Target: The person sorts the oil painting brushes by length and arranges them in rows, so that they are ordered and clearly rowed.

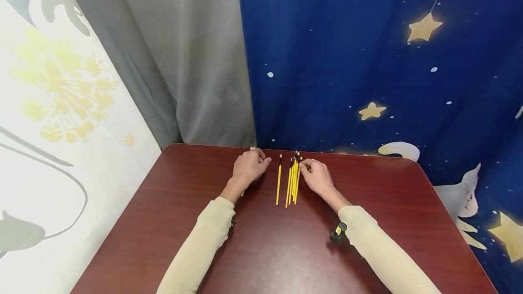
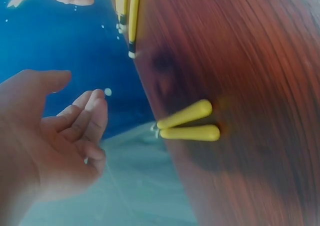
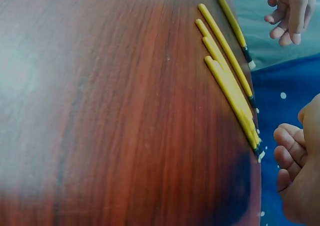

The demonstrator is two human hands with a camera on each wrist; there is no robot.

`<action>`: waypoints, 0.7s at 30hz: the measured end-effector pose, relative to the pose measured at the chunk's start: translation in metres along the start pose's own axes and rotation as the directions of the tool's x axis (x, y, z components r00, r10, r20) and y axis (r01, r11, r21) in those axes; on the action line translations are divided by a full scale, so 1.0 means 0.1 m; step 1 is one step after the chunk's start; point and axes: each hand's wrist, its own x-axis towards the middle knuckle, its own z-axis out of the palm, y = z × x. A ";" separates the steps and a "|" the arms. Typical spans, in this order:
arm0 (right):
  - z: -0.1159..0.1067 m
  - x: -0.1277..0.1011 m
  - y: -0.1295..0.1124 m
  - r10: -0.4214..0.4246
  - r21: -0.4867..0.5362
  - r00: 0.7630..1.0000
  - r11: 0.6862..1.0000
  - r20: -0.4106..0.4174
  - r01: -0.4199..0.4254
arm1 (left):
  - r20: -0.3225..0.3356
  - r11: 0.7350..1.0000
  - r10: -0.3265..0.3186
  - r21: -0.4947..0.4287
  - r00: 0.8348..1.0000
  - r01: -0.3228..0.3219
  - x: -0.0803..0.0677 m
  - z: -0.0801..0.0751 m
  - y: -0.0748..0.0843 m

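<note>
Several yellow pencils (image 1: 293, 183) lie side by side in a bunch near the far edge of a dark red table (image 1: 286, 248), seen also as the bunch of pencils (image 3: 230, 85) in the right wrist view. One single pencil (image 1: 278, 185) lies just left of them. My right hand (image 1: 314, 173) rests beside the bunch's far ends with its fingers (image 3: 287, 153) loosely curled and holding nothing. My left hand (image 1: 250, 166) hovers over two more pencils (image 2: 190, 126). Its palm (image 2: 65, 136) is relaxed and empty.
A blue star-print cloth (image 1: 367, 58) and a grey curtain (image 1: 184, 58) hang right behind the table's far edge. A white flowered panel (image 1: 61, 103) stands at the left. A small black device (image 1: 338, 235) sits on my right wrist.
</note>
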 end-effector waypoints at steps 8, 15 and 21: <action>0.06 -0.09 0.07 0.045 0.049 0.999 0.998 -0.027 -0.044 | 0.169 0.969 -0.012 -0.240 0.985 0.053 -0.04 0.10 0.15; 0.14 -0.09 0.05 0.111 0.006 0.993 0.994 -0.028 -0.111 | 0.270 0.956 -0.032 -0.271 0.962 0.108 -0.04 0.22 0.22; 0.17 -0.06 -0.01 0.150 -0.014 0.988 0.989 -0.028 -0.150 | 0.295 0.977 -0.058 -0.178 0.954 0.115 0.03 0.28 0.25</action>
